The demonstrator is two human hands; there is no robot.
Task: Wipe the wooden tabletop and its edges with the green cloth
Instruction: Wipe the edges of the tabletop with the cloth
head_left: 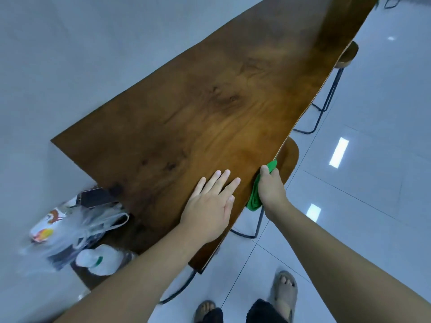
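The long wooden tabletop (pixel 210 108) runs away from the person along a pale wall (pixel 81 54), its right edge facing the tiled floor (pixel 373 171); the left hand (pixel 211 206) lies flat on the wood near that edge, palm down, its fingers (pixel 218 180) stretched out and slightly spread, holding nothing; the right hand (pixel 271 190) is just beside it at the edge itself, closed around the green cloth (pixel 255 195), thumb on top of the wood and the other fingers wrapped down over the side, so the cloth is pressed against the rim; a bunch of the cloth hangs below the hand, and a small tip of it pokes out above the knuckles; under the edge by the right hand sits a wooden stool seat (pixel 289 157) on black metal legs, and a second stool (pixel 348 54) stands further along; at the near left end of the tabletop lie a clear plastic bag (pixel 77 231) with printed packaging inside and a white bottle (pixel 100 259) with a green band, both blurred; below, the person's feet in sandals (pixel 285 292) stand on the glossy tiles.
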